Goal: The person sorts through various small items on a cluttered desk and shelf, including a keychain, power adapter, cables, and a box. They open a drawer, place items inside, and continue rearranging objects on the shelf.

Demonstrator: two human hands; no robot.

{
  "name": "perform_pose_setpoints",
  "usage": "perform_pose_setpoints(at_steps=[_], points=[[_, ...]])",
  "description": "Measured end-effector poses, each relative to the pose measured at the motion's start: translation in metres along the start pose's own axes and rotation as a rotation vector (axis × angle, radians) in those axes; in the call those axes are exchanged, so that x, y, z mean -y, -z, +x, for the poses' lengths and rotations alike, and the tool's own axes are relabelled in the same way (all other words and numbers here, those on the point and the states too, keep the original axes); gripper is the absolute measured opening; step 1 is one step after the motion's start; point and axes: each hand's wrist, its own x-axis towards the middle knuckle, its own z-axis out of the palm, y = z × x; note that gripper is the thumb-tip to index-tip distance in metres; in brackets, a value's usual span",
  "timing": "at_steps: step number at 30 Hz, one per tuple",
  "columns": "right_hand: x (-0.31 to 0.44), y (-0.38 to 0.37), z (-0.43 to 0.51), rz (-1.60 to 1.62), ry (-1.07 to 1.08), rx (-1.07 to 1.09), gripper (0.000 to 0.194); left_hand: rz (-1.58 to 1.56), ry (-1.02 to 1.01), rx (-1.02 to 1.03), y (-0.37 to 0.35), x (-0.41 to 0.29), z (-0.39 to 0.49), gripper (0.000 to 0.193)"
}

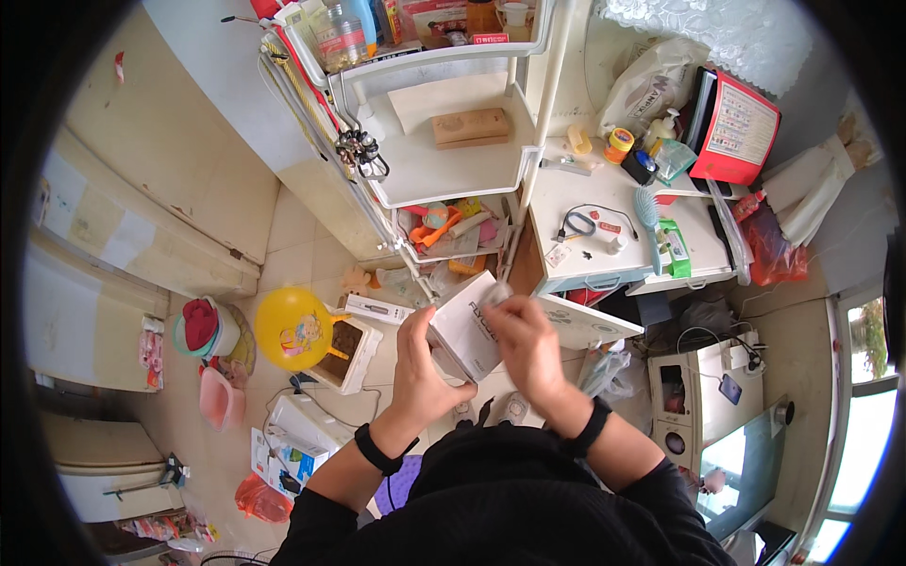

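A white cardboard box (pixel 460 329) with dark printing is held up in front of me, tilted, above the floor. My left hand (pixel 417 375) grips its left side and lower corner, thumb below and fingers along the edge. Over the box's upper right part, my right hand (pixel 522 332) is bent, with its fingertips around a small greyish crumpled thing (pixel 497 293), blurred, perhaps a cloth or wipe. It touches or lies just over the printed face. Both wrists wear black bands.
Ahead stands a white shelf rack (pixel 453 166) with a brown carton (pixel 471 128). A white desk (pixel 573 191) on the right bears a cable and a blue hairbrush (pixel 647 219); its cabinet door (pixel 587 322) hangs open. Left are a yellow balloon (pixel 294 329) and a pink bin (pixel 221 401).
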Motion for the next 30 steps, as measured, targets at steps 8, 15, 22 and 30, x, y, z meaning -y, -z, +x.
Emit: perform_pose_setpoints(at_steps=[8,15,22,30], points=[[0.013,0.004,0.015,0.01,-0.061,-0.141,0.026,0.06,-0.147,0.026,0.012,-0.007,-0.001,0.112],[0.008,-0.008,-0.005,0.027,0.083,-0.045,0.026,0.107,-0.211,0.046,0.013,-0.01,0.003,0.114],[-0.052,0.04,0.02,0.862,-0.705,-0.087,0.017,0.024,-0.092,0.108,0.02,-0.004,0.0,0.116],[-0.037,0.057,0.025,0.766,-0.637,0.372,0.014,0.073,-0.113,0.162,0.019,-0.005,0.004,0.115]])
